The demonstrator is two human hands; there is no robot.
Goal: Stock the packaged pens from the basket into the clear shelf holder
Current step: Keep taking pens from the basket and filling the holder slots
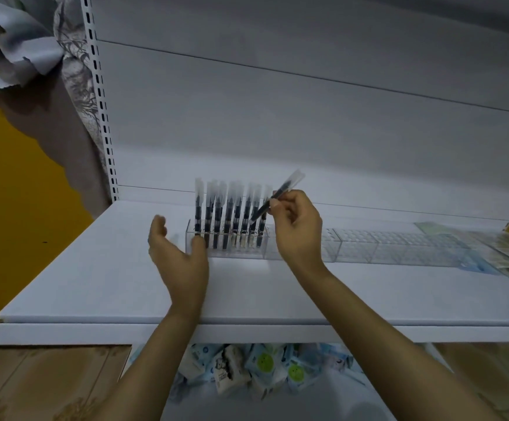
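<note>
Spanning most of the view, the white shelf [95, 284] carried a long clear holder [235, 253] set along its back half. The left end of that holder was filled, while the sections further right [399, 247] looked empty, as far as the blur allowed. On the level below the shelf lay a heap of small printed packets [265, 369], which had no part in the job. The basket was not in view, so how many pens remained to be stocked could not be told.

The left hand [177, 256] was open, fingers relaxed and holding nothing, with its thumb at the front left corner of the holder. The right hand [298, 235] pinched one packaged pen [277, 194] between thumb and fingertips. That pen was tilted, its lower tip just above the right end of the filled section and not yet seated.

A row of packaged pens [226, 220] stood upright in the holder, eight or so across the front, perhaps more behind. Judging by the bare stretch to the right, the stocking seemed only partly done, with this pen next for a slot.
</note>
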